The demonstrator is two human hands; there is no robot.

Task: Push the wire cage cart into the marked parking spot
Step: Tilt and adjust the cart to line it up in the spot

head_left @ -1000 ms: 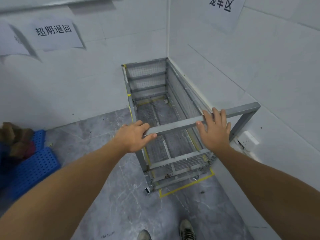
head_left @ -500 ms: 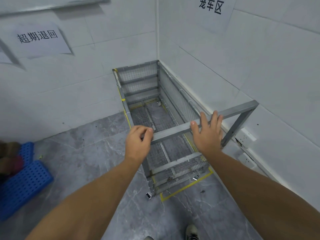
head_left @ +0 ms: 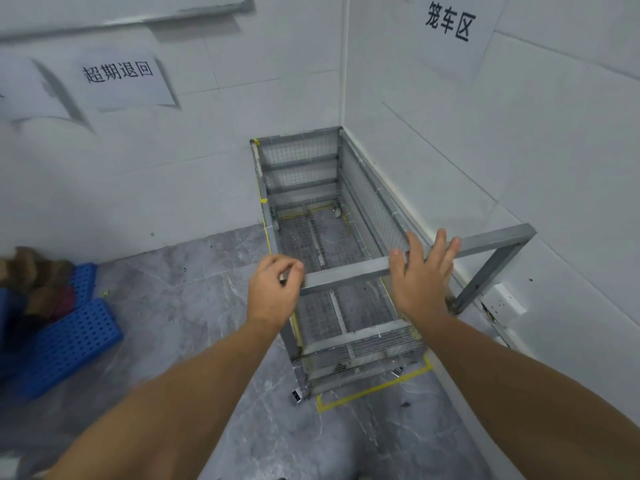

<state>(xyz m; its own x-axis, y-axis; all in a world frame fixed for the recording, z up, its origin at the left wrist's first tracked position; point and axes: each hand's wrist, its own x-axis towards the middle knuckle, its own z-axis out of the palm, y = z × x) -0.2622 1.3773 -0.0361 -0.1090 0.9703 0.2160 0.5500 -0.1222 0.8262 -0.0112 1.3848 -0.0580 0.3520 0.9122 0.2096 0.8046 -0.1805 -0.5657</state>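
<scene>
The grey wire cage cart (head_left: 301,157) stands in the room's corner, its far end against the back wall and its right side along the right wall. Yellow floor tape (head_left: 374,389) outlines the parking spot around its base; the near-left caster (head_left: 297,398) sits just outside the tape corner. My left hand (head_left: 273,292) curls loosely around the left end of the cart's near top bar (head_left: 346,271). My right hand (head_left: 419,278) lies over the same bar further right, fingers straight and spread, thumb on the near side.
A blue perforated plastic pallet (head_left: 69,344) with a brown bundle (head_left: 31,271) on it lies on the floor at the left. A white wall socket (head_left: 505,299) sits low on the right wall beside the cart. Paper signs (head_left: 117,72) hang on both walls.
The cart has stayed in the corner. My right hand's fingers have lifted and spread off the bar. My left hand's hold has loosened to a light curl at the bar's end.
</scene>
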